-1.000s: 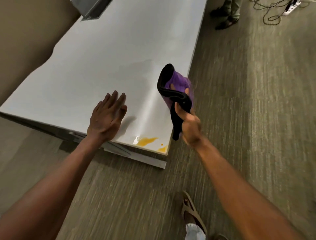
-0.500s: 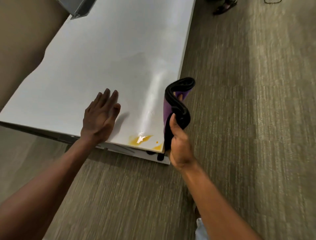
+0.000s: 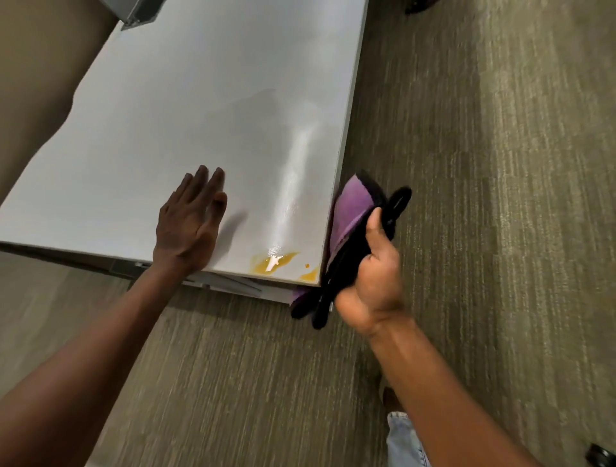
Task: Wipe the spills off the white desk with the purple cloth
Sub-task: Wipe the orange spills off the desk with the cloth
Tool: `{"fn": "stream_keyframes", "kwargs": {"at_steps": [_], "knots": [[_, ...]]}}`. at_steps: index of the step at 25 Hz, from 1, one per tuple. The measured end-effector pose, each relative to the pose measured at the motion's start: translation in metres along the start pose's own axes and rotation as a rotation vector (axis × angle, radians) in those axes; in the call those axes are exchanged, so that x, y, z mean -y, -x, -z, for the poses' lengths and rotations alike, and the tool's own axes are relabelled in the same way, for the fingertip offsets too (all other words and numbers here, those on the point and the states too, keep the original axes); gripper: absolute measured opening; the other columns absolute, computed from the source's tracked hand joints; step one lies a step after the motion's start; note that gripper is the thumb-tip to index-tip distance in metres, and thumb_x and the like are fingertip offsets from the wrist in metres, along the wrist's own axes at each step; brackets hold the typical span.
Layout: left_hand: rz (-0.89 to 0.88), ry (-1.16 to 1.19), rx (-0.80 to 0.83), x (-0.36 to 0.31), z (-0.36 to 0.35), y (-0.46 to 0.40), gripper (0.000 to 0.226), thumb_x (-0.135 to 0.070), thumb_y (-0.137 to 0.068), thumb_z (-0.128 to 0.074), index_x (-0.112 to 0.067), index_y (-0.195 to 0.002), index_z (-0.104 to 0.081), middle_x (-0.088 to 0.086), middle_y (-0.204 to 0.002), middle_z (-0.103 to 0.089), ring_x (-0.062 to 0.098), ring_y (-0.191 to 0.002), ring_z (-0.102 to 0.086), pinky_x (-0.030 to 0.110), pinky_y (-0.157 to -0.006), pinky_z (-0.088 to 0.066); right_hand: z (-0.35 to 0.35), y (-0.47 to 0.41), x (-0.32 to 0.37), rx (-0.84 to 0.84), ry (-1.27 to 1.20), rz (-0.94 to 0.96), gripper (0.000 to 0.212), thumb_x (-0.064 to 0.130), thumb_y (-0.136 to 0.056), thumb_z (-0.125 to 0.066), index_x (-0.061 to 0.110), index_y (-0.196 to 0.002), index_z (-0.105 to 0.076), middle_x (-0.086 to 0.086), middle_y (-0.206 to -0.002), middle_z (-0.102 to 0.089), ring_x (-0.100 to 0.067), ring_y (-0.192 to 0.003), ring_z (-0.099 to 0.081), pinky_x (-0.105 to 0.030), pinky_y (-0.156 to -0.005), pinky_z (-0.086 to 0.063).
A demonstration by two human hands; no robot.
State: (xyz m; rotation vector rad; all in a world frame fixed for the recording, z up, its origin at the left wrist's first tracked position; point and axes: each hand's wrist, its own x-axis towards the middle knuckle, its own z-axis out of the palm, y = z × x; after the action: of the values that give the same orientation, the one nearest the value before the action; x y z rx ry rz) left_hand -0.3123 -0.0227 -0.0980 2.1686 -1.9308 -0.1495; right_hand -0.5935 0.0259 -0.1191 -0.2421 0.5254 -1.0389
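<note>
The white desk [image 3: 206, 110] fills the upper left. An orange spill [image 3: 271, 261] lies at its near right corner, with a smaller orange patch [image 3: 310, 275] and a drop beside it. A wet shiny streak [image 3: 293, 186] runs up from the spill. My left hand [image 3: 190, 223] lies flat and open on the desk, left of the spill. My right hand [image 3: 375, 276] grips the purple cloth [image 3: 351, 208] with black edging, held against the desk's right edge just off the corner. Part of the cloth hangs below the desk edge.
Grey-green carpet [image 3: 483, 200] surrounds the desk. A grey device [image 3: 140, 10] sits at the desk's far left corner. My jeans leg [image 3: 405, 440] shows at the bottom. A dark shoe of another person [image 3: 416, 3] is at the top edge.
My right hand has dropped with the cloth from above the desk to beside its right edge near the corner. My left hand has stayed flat on the desk.
</note>
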Motion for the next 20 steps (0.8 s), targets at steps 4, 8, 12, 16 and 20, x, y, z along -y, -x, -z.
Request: {"fn": "stream_keyframes", "kwargs": {"at_steps": [4, 8, 12, 16, 20], "knots": [[-0.005, 0.014, -0.006, 0.001, -0.002, -0.002, 0.072, -0.073, -0.099, -0.011, -0.039, -0.158, -0.032, -0.008, -0.169, -0.023, 0.010, -0.157, -0.012, 0.043, -0.127, -0.016, 0.000, 0.002, -0.023, -0.029, -0.067, -0.060, 0.059, 0.053, -0.107, -0.029, 0.017, -0.147, -0.053, -0.015, -0.146, -0.059, -0.036, -0.136, -0.054, -0.059, -0.118, -0.035], [0.009, 0.030, -0.001, -0.006, -0.002, -0.002, 0.070, -0.070, -0.099, -0.013, -0.039, -0.158, -0.033, -0.008, -0.169, -0.023, 0.010, -0.157, -0.012, 0.042, -0.128, -0.016, -0.006, -0.016, -0.006, -0.107, 0.040, -0.057, 0.058, 0.053, -0.107, -0.028, 0.020, -0.148, -0.051, -0.013, -0.147, -0.058, -0.034, -0.136, -0.054, -0.061, -0.119, -0.033], [0.013, 0.045, -0.003, -0.004, 0.000, 0.001, 0.069, -0.069, -0.100, -0.015, -0.038, -0.158, -0.034, -0.008, -0.169, -0.024, 0.011, -0.157, -0.013, 0.044, -0.127, -0.017, 0.009, 0.009, -0.015, 0.005, -0.068, -0.092, 0.061, 0.053, -0.108, -0.025, 0.014, -0.148, -0.052, -0.016, -0.147, -0.057, -0.034, -0.138, -0.052, -0.055, -0.120, -0.033], [0.001, 0.079, -0.012, -0.006, 0.000, -0.001, 0.067, -0.067, -0.101, -0.016, -0.036, -0.157, -0.037, -0.007, -0.168, -0.026, 0.010, -0.157, -0.014, 0.044, -0.128, -0.018, 0.034, 0.010, -0.020, -0.087, -0.198, -0.108, 0.067, 0.062, -0.105, -0.027, 0.019, -0.151, -0.048, -0.014, -0.154, -0.050, -0.037, -0.145, -0.043, -0.062, -0.120, -0.028], [-0.004, 0.082, -0.012, -0.005, 0.003, 0.001, 0.066, -0.066, -0.101, -0.016, -0.037, -0.157, -0.037, -0.006, -0.168, -0.026, 0.010, -0.157, -0.014, 0.044, -0.128, -0.018, 0.054, 0.013, -0.021, -0.180, -0.224, -0.064, 0.087, 0.081, -0.094, -0.031, 0.017, -0.147, -0.055, -0.017, -0.152, -0.052, -0.039, -0.142, -0.046, -0.062, -0.123, -0.022]]}}
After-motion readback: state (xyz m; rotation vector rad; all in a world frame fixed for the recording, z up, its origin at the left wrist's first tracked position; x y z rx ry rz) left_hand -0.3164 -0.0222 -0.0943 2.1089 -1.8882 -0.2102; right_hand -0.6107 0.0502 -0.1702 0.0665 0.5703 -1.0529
